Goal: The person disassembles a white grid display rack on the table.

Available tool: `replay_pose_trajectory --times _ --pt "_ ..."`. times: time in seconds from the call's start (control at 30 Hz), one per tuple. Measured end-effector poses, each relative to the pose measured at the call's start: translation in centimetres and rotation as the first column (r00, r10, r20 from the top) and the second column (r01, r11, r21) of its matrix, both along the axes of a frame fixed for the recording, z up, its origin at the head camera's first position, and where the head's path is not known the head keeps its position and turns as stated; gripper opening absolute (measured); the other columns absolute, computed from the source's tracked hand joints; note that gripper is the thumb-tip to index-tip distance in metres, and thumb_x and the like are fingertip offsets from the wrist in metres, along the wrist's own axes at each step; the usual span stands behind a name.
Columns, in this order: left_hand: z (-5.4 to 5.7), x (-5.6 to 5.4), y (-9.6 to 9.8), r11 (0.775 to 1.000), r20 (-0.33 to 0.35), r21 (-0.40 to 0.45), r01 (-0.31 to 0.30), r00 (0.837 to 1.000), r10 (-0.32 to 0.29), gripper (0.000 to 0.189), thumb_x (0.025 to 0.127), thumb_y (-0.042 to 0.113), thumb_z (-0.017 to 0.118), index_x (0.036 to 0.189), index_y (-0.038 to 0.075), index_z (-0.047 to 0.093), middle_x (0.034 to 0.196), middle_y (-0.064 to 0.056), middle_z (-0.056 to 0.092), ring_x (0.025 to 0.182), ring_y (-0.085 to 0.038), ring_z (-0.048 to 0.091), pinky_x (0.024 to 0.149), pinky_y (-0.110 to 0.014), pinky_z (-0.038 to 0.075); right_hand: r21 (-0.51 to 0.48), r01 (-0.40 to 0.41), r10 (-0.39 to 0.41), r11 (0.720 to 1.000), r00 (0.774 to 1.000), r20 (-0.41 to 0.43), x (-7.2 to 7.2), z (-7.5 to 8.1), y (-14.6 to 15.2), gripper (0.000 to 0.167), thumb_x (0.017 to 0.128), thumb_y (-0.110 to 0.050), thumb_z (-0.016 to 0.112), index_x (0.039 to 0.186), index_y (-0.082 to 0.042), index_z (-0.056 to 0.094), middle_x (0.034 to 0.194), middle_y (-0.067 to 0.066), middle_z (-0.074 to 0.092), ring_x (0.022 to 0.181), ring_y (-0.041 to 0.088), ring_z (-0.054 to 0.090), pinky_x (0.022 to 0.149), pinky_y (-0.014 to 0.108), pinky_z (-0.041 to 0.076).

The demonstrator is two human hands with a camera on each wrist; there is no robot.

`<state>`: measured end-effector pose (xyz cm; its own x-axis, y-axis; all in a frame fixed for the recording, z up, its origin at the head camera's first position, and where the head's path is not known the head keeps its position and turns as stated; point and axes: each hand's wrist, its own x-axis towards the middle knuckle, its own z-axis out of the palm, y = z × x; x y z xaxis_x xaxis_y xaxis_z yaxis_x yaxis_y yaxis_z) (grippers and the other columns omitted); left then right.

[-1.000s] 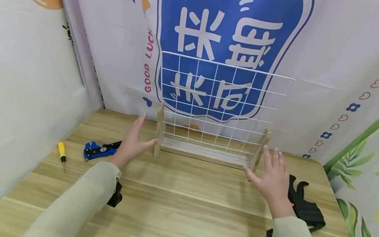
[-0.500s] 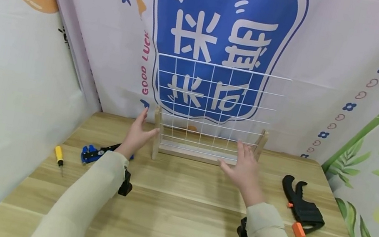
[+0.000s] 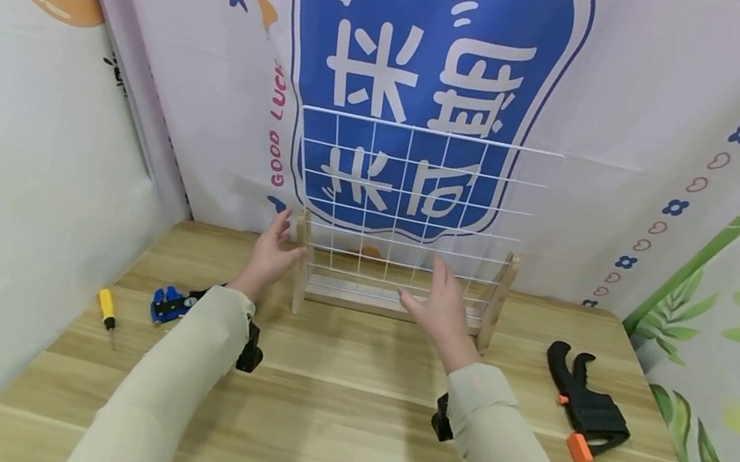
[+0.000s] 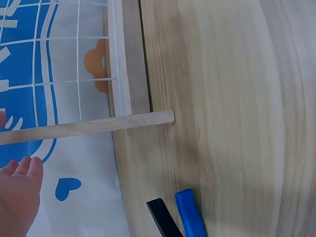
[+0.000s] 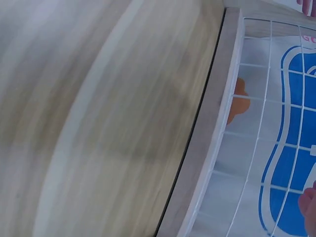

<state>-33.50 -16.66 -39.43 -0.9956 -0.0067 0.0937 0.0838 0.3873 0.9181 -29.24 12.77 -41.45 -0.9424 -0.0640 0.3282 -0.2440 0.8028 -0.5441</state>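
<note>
A white wire grid (image 3: 402,187) stands upright in a wooden stand (image 3: 394,307) at the back of the table. My left hand (image 3: 268,259) is beside the stand's left post (image 3: 301,260), fingers spread and holding nothing; the left wrist view shows its fingers (image 4: 33,170) near that post. In front of the grid's lower middle is my right hand (image 3: 441,310), thumb and fingers apart with nothing between them. Only its fingertips (image 5: 309,205) enter the right wrist view, at the edge over the grid.
Blue-and-black pliers (image 3: 173,304) lie on the wooden table (image 3: 319,437) at the left, partly behind the left forearm. Farther left is a yellow screwdriver (image 3: 107,310). At the right lies a black clamp (image 3: 588,406) with orange parts. A printed cloth (image 3: 609,141) hangs behind the stand.
My right hand has moved left, from beside the stand's right post to the front of the grid, uncovering the whole clamp. My left hand stays by the left post.
</note>
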Motion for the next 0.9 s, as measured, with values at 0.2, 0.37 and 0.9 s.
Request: replay_pose_trajectory --times 0.2,0.37,0.9 --pt "0.2 -0.8 0.3 0.999 0.013 0.033 0.000 1.000 0.000 0.081 0.085 0.003 0.059 0.150 0.017 0.012 0.151 -0.020 0.020 0.135 -0.035 0.028 0.109 -0.043 0.028 -0.085 0.020 -0.015 0.996 0.999 0.050 -0.7 0.4 -1.0 0.088 0.080 -0.037 0.068 0.147 -0.007 0.019 0.144 0.022 0.032 0.127 0.039 0.037 0.104 0.049 0.033" --pt "0.7 -1.2 0.6 0.999 0.021 0.052 0.010 1.000 -0.011 0.076 0.087 0.003 0.057 0.149 0.013 0.014 0.151 -0.019 0.020 0.135 -0.035 0.028 0.109 -0.042 0.027 -0.127 0.035 -0.025 0.991 0.996 0.080 -1.2 0.2 -1.6 0.090 0.079 -0.038 0.069 0.147 -0.009 0.017 0.146 0.021 0.030 0.128 0.040 0.036 0.103 0.050 0.034" --pt "0.3 -2.6 0.8 0.998 0.025 0.010 0.067 0.997 -0.067 0.071 0.089 0.001 0.054 0.149 0.009 0.016 0.150 -0.021 0.023 0.135 -0.037 0.026 0.111 -0.043 0.023 -0.127 0.044 -0.027 0.991 0.991 0.133 -2.2 0.1 -2.3 0.090 0.079 -0.035 0.070 0.147 -0.008 0.018 0.145 0.021 0.033 0.127 0.040 0.038 0.103 0.048 0.034"
